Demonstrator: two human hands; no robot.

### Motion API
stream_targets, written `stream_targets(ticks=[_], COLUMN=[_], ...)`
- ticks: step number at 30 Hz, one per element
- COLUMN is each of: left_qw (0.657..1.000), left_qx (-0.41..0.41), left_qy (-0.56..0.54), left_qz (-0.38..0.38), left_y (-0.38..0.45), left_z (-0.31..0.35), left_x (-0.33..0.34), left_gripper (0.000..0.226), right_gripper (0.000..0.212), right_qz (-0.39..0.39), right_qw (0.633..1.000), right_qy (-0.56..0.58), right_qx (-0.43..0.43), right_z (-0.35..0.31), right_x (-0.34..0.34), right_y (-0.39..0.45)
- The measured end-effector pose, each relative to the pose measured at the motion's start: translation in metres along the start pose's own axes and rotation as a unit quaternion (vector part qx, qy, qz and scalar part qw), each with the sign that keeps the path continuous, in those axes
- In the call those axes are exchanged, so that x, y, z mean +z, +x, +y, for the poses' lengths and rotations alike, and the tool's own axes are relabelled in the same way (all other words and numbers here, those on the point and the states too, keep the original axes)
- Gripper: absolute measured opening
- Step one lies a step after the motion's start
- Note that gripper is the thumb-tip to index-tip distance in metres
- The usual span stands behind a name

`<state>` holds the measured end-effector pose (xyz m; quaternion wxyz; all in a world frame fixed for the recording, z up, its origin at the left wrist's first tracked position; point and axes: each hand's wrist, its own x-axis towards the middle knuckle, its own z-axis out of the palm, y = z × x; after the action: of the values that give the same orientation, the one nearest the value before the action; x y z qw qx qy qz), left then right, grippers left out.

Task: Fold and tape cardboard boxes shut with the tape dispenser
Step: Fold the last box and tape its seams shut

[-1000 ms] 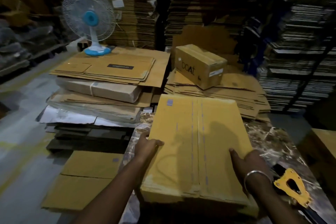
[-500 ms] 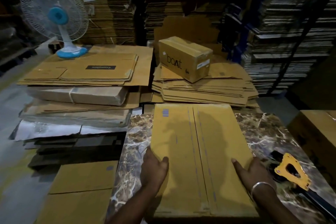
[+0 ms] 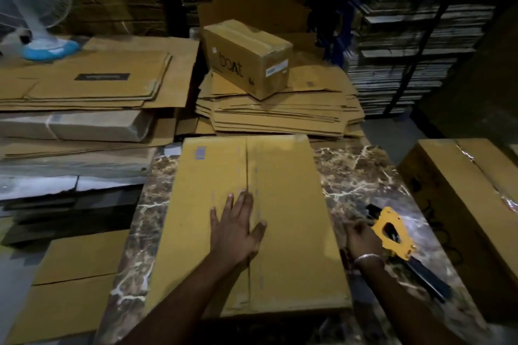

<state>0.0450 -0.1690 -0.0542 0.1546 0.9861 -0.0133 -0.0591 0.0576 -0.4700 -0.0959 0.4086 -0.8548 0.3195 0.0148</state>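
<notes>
Left hand (image 3: 236, 228) presses flat, fingers straight, on the box (image 3: 252, 221); right hand (image 3: 361, 238) beside it touches the tape dispenser (image 3: 392, 235), grip unclear.

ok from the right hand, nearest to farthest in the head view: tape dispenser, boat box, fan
1. Tape dispenser, yellow, right beside the right hand on the marble table.
2. Boat box, well beyond, atop the flat cardboard stack.
3. Fan, far back left.

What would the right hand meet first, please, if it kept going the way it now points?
Most likely the yellow tape dispenser: the right hand points at it from beside it on the marble table, though actual contact is unclear.
</notes>
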Motion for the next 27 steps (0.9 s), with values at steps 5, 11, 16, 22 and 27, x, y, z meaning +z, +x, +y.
stream_targets(ticks=[5, 11, 16, 22, 27], left_qw=[0.999, 0.997, 0.997, 0.997, 0.998], left_qx=[-0.033, -0.07, -0.063, -0.062, -0.053], left_qy=[0.018, -0.001, 0.026, 0.029, 0.038], left_qz=[-0.01, 0.032, 0.041, 0.032, 0.015], left_y=[0.008, 0.011, 0.009, 0.006, 0.006], left_z=[0.024, 0.035, 0.04, 0.044, 0.042], left_x=[0.013, 0.023, 0.025, 0.021, 0.019], left_gripper=[0.082, 0.086, 0.088, 0.088, 0.088], right_gripper=[0.054, 0.082, 0.1, 0.117, 0.096], right_qz=[0.068, 0.085, 0.046, -0.008, -0.042], right_qw=[0.984, 0.967, 0.972, 0.965, 0.956], right_qy=[-0.166, -0.229, -0.216, -0.249, -0.272], right_qx=[-0.013, -0.074, -0.08, -0.08, -0.099], right_z=[0.061, 0.1, 0.135, 0.152, 0.181], right_x=[-0.028, -0.061, -0.072, -0.078, -0.073], right_y=[0.03, 0.052, 0.058, 0.065, 0.094])
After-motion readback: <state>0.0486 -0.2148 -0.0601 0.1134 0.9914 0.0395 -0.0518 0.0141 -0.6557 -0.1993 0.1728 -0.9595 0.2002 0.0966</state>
